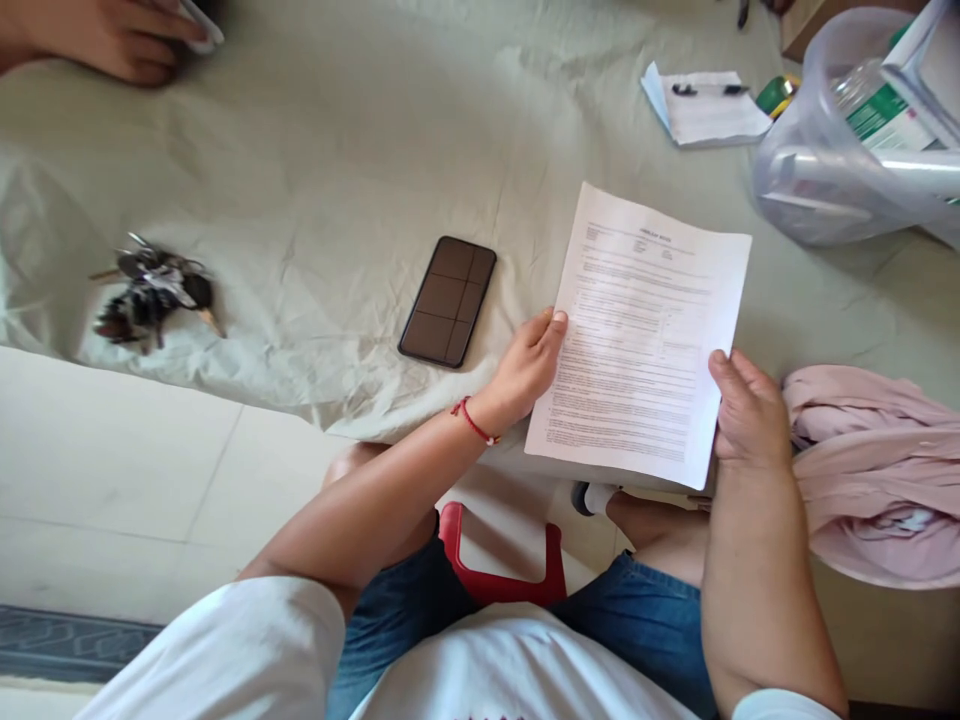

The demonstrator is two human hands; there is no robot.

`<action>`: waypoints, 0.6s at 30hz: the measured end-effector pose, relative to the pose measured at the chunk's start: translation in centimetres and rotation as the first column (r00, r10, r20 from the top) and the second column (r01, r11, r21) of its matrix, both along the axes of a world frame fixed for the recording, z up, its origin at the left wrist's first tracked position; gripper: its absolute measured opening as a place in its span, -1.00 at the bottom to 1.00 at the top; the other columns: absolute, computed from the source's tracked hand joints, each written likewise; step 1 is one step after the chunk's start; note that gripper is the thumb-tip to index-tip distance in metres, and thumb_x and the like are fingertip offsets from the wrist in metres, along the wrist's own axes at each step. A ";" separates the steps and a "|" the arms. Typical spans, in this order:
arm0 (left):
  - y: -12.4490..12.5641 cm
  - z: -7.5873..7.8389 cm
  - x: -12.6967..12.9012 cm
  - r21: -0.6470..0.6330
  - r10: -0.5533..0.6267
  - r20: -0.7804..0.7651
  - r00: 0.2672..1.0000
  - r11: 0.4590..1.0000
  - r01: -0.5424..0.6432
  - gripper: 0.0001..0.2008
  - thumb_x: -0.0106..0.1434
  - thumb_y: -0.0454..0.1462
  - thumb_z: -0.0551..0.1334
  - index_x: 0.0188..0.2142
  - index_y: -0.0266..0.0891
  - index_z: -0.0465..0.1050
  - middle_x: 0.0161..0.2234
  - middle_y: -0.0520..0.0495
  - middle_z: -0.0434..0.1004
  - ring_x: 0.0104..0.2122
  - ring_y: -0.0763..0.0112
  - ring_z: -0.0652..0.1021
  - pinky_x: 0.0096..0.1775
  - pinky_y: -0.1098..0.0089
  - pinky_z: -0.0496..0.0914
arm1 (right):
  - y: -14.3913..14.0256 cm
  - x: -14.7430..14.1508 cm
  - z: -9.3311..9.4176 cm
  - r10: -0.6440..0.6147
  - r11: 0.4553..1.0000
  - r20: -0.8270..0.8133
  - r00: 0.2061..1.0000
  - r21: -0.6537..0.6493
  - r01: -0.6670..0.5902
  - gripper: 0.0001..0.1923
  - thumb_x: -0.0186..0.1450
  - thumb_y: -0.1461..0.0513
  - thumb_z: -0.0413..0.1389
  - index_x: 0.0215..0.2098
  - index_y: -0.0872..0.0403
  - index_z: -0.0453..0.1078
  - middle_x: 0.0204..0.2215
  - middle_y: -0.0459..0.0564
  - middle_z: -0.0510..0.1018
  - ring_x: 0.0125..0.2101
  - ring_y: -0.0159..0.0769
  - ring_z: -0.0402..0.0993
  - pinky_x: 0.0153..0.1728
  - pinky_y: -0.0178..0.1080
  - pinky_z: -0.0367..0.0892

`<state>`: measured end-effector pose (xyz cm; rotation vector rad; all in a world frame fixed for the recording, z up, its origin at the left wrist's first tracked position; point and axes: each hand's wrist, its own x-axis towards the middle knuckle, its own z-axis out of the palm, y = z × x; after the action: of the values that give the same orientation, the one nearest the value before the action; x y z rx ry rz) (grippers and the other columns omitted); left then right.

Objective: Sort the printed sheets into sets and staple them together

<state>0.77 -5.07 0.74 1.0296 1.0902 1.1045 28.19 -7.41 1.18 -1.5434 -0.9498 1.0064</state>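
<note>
I hold a printed sheet of paper [645, 330] over the near edge of a table covered with a pale cloth [337, 150]. My left hand [525, 368], with a red string on its wrist, grips the sheet's left edge. My right hand [746, 410] grips its lower right edge. The sheet is full of small text and tilts slightly to the right.
A dark phone [448, 300] lies face up left of the sheet, with a bunch of keys [154, 292] further left. Another person's hand [112, 38] rests at the far left. Notepad with pen [705, 105], clear plastic bag [847, 150], pink garment [877, 470], red stool [499, 570] below.
</note>
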 end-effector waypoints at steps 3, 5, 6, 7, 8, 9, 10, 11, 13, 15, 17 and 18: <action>-0.5 0.3 0.0 -0.040 0.009 0.012 1.000 0.999 -0.009 -0.51 0.61 0.20 0.20 -0.22 -0.12 0.50 -0.11 -0.18 0.68 0.09 0.00 0.62 0.18 0.07 0.49 | 0.0 0.0 -0.2 -0.034 0.999 0.026 0.999 0.036 0.033 -0.52 0.27 -0.16 0.51 -0.06 -0.04 0.72 -0.02 0.08 0.83 0.06 0.14 0.79 0.17 0.18 0.69; -0.2 0.3 -0.1 -0.069 0.030 0.041 0.999 0.997 -0.027 -0.54 0.61 0.17 0.21 -0.20 -0.12 0.50 -0.09 -0.17 0.69 0.11 0.01 0.63 0.16 0.08 0.50 | -0.1 -0.2 -0.1 -0.012 1.000 0.024 1.000 0.024 0.011 -0.53 0.26 -0.15 0.52 -0.05 -0.05 0.74 -0.06 0.06 0.84 0.01 0.14 0.81 0.16 0.19 0.70; 0.1 0.3 -0.2 -0.077 0.049 0.056 0.997 0.996 -0.044 -0.55 0.61 0.16 0.21 -0.18 -0.12 0.50 -0.07 -0.18 0.69 0.11 0.02 0.63 0.16 0.09 0.52 | -0.3 -0.2 0.0 0.005 1.000 0.023 1.000 0.006 -0.006 -0.52 0.25 -0.15 0.53 -0.05 -0.05 0.74 -0.09 0.04 0.84 -0.03 0.14 0.82 0.14 0.20 0.71; 0.5 0.3 -0.3 -0.078 0.071 0.070 0.995 0.995 -0.065 -0.57 0.61 0.15 0.21 -0.17 -0.12 0.49 -0.06 -0.18 0.69 0.11 0.03 0.64 0.15 0.10 0.53 | -0.4 -0.2 0.1 0.027 0.999 0.019 0.999 -0.019 -0.027 -0.52 0.24 -0.16 0.53 -0.05 -0.07 0.75 -0.13 0.02 0.85 -0.08 0.13 0.83 0.12 0.21 0.72; 0.8 0.1 -0.4 -0.074 0.093 0.079 0.993 0.993 -0.087 -0.58 0.61 0.14 0.21 -0.15 -0.12 0.50 -0.04 -0.19 0.70 0.11 0.04 0.64 0.14 0.11 0.54 | -0.6 -0.2 0.3 0.054 0.997 0.016 0.998 -0.049 -0.053 -0.52 0.24 -0.17 0.53 -0.05 -0.08 0.75 -0.16 0.01 0.85 -0.12 0.13 0.83 0.09 0.22 0.73; 1.2 0.0 -0.6 -0.065 0.110 0.083 0.990 0.992 -0.105 -0.59 0.61 0.14 0.21 -0.13 -0.12 0.50 -0.02 -0.20 0.70 0.12 0.04 0.65 0.13 0.11 0.54 | -0.8 -0.1 0.4 0.082 0.994 0.016 0.996 -0.077 -0.081 -0.53 0.24 -0.17 0.53 -0.06 -0.09 0.75 -0.18 -0.01 0.85 -0.17 0.12 0.83 0.05 0.22 0.75; 1.5 -0.2 -0.7 -0.053 0.121 0.080 0.989 0.992 -0.117 -0.60 0.62 0.13 0.20 -0.11 -0.11 0.50 -0.02 -0.21 0.70 0.12 0.05 0.65 0.12 0.11 0.55 | -1.1 0.0 0.5 0.111 0.989 0.019 0.994 -0.101 -0.109 -0.54 0.26 -0.17 0.52 -0.07 -0.09 0.75 -0.20 -0.01 0.85 -0.20 0.12 0.83 0.01 0.23 0.76; 1.7 -0.3 -0.8 -0.040 0.128 0.071 0.989 0.991 -0.125 -0.60 0.62 0.14 0.19 -0.10 -0.11 0.50 -0.02 -0.22 0.69 0.11 0.06 0.65 0.11 0.11 0.55 | -1.3 0.2 0.5 0.140 0.983 0.022 0.990 -0.121 -0.136 -0.55 0.27 -0.17 0.51 -0.07 -0.09 0.75 -0.21 -0.01 0.85 -0.22 0.12 0.83 -0.02 0.23 0.77; 1.8 -0.6 -1.0 -0.023 0.130 0.044 0.991 0.991 -0.129 -0.60 0.63 0.14 0.18 -0.11 -0.09 0.49 -0.06 -0.20 0.68 0.04 0.09 0.65 0.06 0.12 0.55 | -1.7 0.7 0.6 0.199 0.969 0.033 0.979 -0.156 -0.192 -0.56 0.30 -0.18 0.49 -0.07 -0.08 0.75 -0.21 0.00 0.85 -0.22 0.12 0.83 -0.02 0.24 0.76; 1.6 -0.7 -0.9 -0.014 0.127 0.018 0.992 0.992 -0.127 -0.59 0.64 0.14 0.17 -0.15 -0.08 0.47 -0.13 -0.16 0.65 -0.05 0.13 0.64 -0.01 0.15 0.55 | -1.8 1.2 0.5 0.242 0.956 0.049 0.969 -0.184 -0.229 -0.55 0.33 -0.19 0.47 -0.06 -0.07 0.74 -0.17 0.01 0.85 -0.16 0.12 0.83 0.09 0.26 0.73; 1.2 -0.7 -0.7 -0.008 0.125 -0.002 0.992 0.992 -0.125 -0.57 0.64 0.14 0.18 -0.20 -0.08 0.45 -0.19 -0.13 0.61 -0.12 0.17 0.61 -0.07 0.18 0.53 | -1.7 1.6 0.3 0.220 0.962 0.073 0.973 -0.183 -0.204 -0.55 0.32 -0.21 0.47 -0.11 -0.07 0.72 -0.16 0.01 0.84 -0.11 0.10 0.81 0.20 0.24 0.68; 0.9 -0.7 -0.5 -0.002 0.117 -0.013 0.993 0.993 -0.117 -0.56 0.65 0.14 0.17 -0.23 -0.09 0.43 -0.21 -0.12 0.59 -0.15 0.18 0.60 -0.10 0.19 0.52 | -1.5 1.6 0.2 0.176 0.974 0.084 0.981 -0.161 -0.161 -0.54 0.30 -0.23 0.48 -0.15 -0.08 0.70 -0.17 0.00 0.84 -0.10 0.09 0.81 0.22 0.23 0.66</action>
<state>0.27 -4.19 0.04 0.9818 1.1738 1.1916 29.79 -8.94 1.35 -1.6734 -1.1082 1.1554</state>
